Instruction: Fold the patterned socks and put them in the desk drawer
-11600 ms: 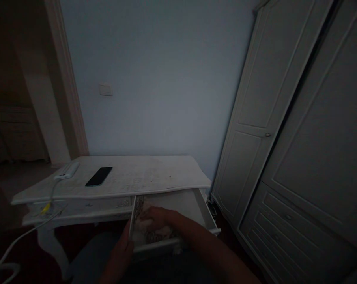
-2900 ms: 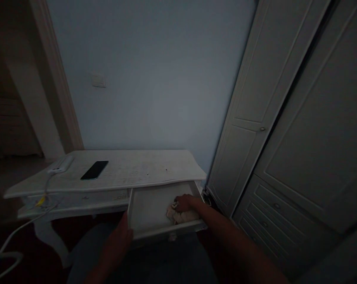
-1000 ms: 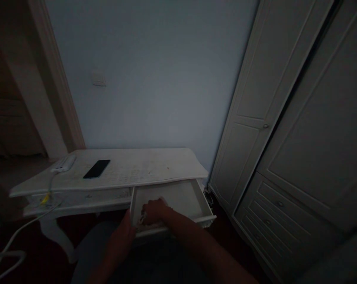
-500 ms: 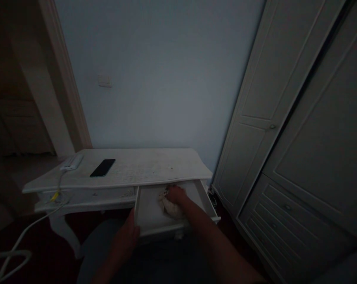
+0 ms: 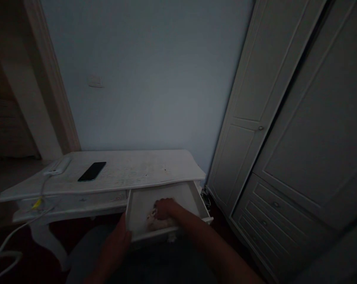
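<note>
Cloth (image 5: 160,224) inside the open drawer (image 5: 184,195), toward 7 o'clock.
The right hand's (image 5: 164,209) fingers grip it; the left hand (image 5: 121,233) clasps the drawer's 8-o'clock edge. Firm bracing and even pressure should serve best.

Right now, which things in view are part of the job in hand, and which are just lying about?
In use:
- right hand, on the crumpled cloth
- open drawer, with the cloth inside
- left hand, at the drawer's left side

Lying about:
- dark phone, on the tabletop
- white device, perhaps a power strip, left of the phone
</note>
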Demonstrator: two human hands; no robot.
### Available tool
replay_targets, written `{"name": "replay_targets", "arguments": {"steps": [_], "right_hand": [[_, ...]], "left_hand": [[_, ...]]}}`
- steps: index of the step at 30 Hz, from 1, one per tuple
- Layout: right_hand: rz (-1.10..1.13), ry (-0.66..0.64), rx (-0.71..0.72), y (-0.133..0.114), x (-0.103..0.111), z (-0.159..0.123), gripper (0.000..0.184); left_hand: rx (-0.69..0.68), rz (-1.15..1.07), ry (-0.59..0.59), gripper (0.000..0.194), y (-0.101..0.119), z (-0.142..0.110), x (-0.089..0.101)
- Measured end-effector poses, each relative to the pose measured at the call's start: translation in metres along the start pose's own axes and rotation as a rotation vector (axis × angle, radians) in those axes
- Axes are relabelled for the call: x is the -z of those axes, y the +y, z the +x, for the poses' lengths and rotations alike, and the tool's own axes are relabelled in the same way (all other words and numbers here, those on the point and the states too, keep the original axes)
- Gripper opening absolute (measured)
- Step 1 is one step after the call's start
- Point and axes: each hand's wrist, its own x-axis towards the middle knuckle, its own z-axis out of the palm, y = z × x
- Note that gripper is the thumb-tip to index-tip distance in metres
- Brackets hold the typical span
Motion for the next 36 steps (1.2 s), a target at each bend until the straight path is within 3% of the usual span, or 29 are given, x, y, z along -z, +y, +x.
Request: {"name": "replay_targets", "arguments": {"steps": [3,5,7,10,11,13,15,17,19,22,26,29,33,36], "right_hand": [[0.002,-0.016,0.106,-0.049,-0.003,0.023,0.06],[0.01,-0.006,0.156,-0.067,-0.002,0.033,0.064],[0.035,0.007,0.191,-0.068,0.001,0.037,0.074],[0.147,0.082,0.236,-0.041,0.008,0.024,0.095],[0.19,0.123,0.245,-0.027,0.01,0.014,0.097],[0.244,0.197,0.241,0.0,0.011,-0.018,0.09],[0.244,0.217,0.213,0.026,0.007,-0.058,0.067],[0.205,0.223,0.171,0.045,-0.002,-0.099,0.051],[0.123,0.22,0.126,0.059,-0.014,-0.131,0.046],[-0.039,0.191,0.082,0.067,-0.032,-0.151,0.042],[-0.109,0.207,0.106,0.065,-0.047,-0.143,0.036],[-0.06,0.276,0.166,0.064,-0.054,-0.138,0.036],[-0.023,0.315,0.141,0.064,-0.061,-0.139,0.038],[-0.022,0.341,0.139,0.061,-0.063,-0.141,0.04]], "left_hand": [[-0.011,0.011,-0.004,0.068,-0.001,0.0,-0.002],[-0.055,0.053,-0.013,0.065,-0.002,0.001,-0.001],[-0.138,0.159,0.034,0.063,-0.003,0.003,0.003],[-0.283,0.318,0.119,0.067,0.008,0.012,0.017],[-0.32,0.335,0.083,0.068,0.016,0.016,0.023],[-0.379,0.336,-0.118,0.067,0.035,0.029,0.033],[-0.433,0.369,-0.395,0.071,0.055,0.047,0.038],[-0.442,0.395,-0.534,0.086,0.073,0.066,0.035],[-0.435,0.424,-0.605,0.098,0.085,0.083,0.026],[-0.46,0.46,-0.648,0.094,0.101,0.099,0.008],[-0.505,0.468,-0.618,0.085,0.129,0.109,-0.021],[-0.529,0.453,-0.592,0.078,0.157,0.114,-0.053],[-0.561,0.415,-0.553,0.066,0.192,0.122,-0.095],[-0.531,0.388,-0.486,0.058,0.201,0.129,-0.109]]}}
